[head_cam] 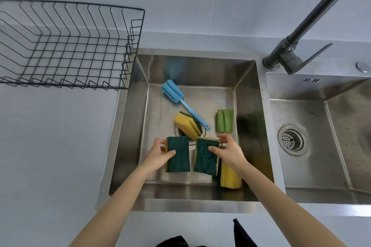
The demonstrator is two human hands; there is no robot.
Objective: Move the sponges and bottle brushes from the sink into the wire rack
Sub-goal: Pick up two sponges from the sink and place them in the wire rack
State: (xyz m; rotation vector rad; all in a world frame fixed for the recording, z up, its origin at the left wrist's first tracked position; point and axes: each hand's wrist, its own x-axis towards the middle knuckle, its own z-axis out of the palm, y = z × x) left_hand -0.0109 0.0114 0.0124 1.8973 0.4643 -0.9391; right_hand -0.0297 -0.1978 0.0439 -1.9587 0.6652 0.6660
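One head-worn wide-angle view only, so no second view shared the scene; it looked forward and steeply down from above the near counter edge, almost straight into the left sink basin [192, 70], which sat centre frame and close. Both forearms entered from the bottom edge, the left hand [158, 156] and right hand [228, 152] just below centre, well inside arm's reach. Frame margins took in the wire rack [66, 46] at upper left, the faucet [297, 46] at upper right, the wall behind; straight lines bowed toward the edges.
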